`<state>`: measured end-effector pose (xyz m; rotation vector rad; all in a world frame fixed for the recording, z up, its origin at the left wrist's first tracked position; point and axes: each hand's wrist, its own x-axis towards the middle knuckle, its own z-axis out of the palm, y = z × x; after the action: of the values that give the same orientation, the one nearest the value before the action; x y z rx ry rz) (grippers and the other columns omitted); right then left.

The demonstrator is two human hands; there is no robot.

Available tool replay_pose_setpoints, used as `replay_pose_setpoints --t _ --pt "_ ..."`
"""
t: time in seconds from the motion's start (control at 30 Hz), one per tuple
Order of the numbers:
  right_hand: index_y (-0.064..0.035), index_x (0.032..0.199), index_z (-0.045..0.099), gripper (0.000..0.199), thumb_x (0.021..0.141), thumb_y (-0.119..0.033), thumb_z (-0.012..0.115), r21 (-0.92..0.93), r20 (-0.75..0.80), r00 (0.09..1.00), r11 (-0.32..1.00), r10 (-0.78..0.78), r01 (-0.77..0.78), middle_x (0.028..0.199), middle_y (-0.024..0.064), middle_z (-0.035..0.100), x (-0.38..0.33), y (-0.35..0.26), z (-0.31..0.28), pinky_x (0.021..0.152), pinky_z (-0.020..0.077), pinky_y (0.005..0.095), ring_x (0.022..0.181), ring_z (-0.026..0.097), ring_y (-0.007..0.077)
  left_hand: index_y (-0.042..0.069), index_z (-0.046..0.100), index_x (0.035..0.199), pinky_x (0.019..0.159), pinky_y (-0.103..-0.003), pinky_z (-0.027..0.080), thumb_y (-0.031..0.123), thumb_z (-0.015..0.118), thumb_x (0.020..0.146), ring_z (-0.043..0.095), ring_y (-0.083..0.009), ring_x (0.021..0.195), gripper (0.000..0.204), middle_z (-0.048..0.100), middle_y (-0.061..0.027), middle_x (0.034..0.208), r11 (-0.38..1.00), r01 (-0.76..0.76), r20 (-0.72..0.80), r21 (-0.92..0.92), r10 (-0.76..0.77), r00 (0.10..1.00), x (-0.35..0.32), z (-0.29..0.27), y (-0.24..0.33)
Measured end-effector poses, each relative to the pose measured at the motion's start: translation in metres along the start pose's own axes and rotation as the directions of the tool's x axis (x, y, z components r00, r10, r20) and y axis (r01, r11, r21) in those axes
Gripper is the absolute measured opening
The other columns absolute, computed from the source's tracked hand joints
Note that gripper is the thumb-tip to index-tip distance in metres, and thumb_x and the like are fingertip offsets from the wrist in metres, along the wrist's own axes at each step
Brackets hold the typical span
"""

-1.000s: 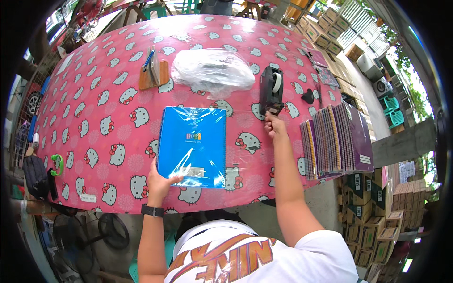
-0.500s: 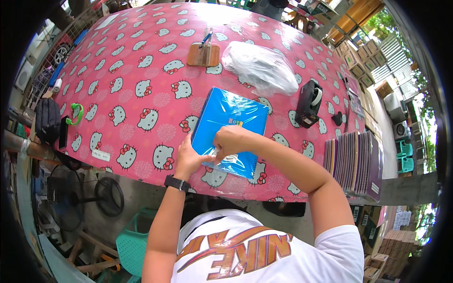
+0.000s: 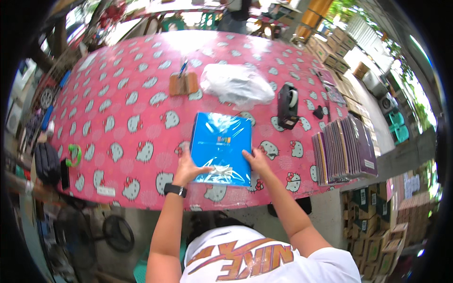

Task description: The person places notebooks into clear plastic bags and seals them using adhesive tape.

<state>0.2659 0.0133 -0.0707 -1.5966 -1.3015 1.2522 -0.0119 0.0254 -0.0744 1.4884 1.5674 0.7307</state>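
Observation:
A blue spiral notebook (image 3: 221,155) in shiny clear plastic lies nearly straight before me on the table. My left hand (image 3: 188,166) grips its left edge near the lower corner, the thumb resting on the cover and the fingers along the side. On the opposite edge my right hand (image 3: 257,161) is closed, with its thumb on top. The fingers under the notebook are hidden from view. Light glares off the creased wrap near the notebook's bottom edge.
Beyond the notebook lie a clear plastic bag (image 3: 236,85) and a wooden holder (image 3: 177,85) with a pen. A black tape dispenser (image 3: 288,107) stands to the right, behind stacked purple notebooks (image 3: 347,148). At left are a black bag (image 3: 46,162) and a green band (image 3: 74,154).
My right hand has moved from the notebook's lower middle to its right edge. The notebook has turned from a tilt to nearly straight. My left hand stays at its left edge.

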Motion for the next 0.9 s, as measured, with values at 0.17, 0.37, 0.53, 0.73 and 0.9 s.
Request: replay_pose_setpoints --t 0.17,0.37,0.53,0.73,0.9 --pt "0.0018 0.122 0.048 0.045 0.077 -0.001 0.054 0.33 -0.113 0.987 0.933 -0.115 0.146 0.112 0.0101 0.059 -0.033 0.0 0.01 0.089 0.0452 0.0346 0.099 0.056 0.0185 -0.003 0.042 0.129 0.098 -0.034 0.039 0.056 0.055 0.084 0.051 -0.024 0.111 0.076 0.052 -0.0164 0.123 0.778 0.142 0.254 -0.612 0.024 0.967 0.047 0.014 -0.002" --pt "-0.0017 0.127 0.049 0.05 0.077 -0.007 0.057 0.161 -0.42 0.862 0.912 -0.283 0.377 0.133 0.0128 0.045 -0.122 -0.052 0.001 0.103 0.0307 0.0361 0.126 0.038 0.024 0.004 0.051 0.115 0.092 -0.028 0.04 0.048 0.045 0.092 0.052 -0.0149 0.102 0.05 0.057 -0.0039 0.11 0.425 -0.067 0.059 -0.903 0.276 0.959 -0.025 -0.012 0.068" --pt "-0.0051 0.136 0.038 0.066 0.093 -0.054 0.037 0.539 -0.494 0.859 0.727 -0.136 0.425 0.139 0.0112 0.04 -0.214 -0.114 -0.04 0.108 0.0253 0.0404 0.129 0.036 0.0217 0.004 0.05 0.116 0.094 -0.033 0.037 0.043 0.04 0.095 0.049 -0.0165 0.102 0.045 0.054 -0.0055 0.113 0.325 -0.108 -0.025 -0.94 0.249 0.968 -0.043 -0.024 0.114" --pt "-0.0091 0.142 0.027 0.071 0.082 -0.036 0.056 0.861 -0.403 0.912 0.37 0.075 0.35 0.137 0.0143 0.038 -0.27 -0.078 -0.032 0.1 0.0374 0.0334 0.122 0.043 0.0209 0.005 0.043 0.121 0.071 -0.035 0.052 0.036 0.054 0.08 0.059 -0.0201 0.082 0.052 0.054 -0.0128 0.101 0.504 0.365 0.575 -0.783 0.364 0.732 -0.103 0.008 0.163" --pt "-0.0019 0.143 0.024 0.078 0.075 -0.013 0.062 0.533 -0.501 0.853 0.723 -0.149 0.44 0.136 0.0113 0.039 -0.289 -0.074 -0.131 0.1 0.0337 0.0289 0.121 0.041 0.0182 0.006 0.019 0.144 0.093 -0.035 0.044 0.022 0.052 0.075 0.05 -0.0256 0.11 0.078 0.041 -0.0159 0.13 0.475 0.154 0.44 -0.867 0.582 0.684 -0.092 0.08 0.22"
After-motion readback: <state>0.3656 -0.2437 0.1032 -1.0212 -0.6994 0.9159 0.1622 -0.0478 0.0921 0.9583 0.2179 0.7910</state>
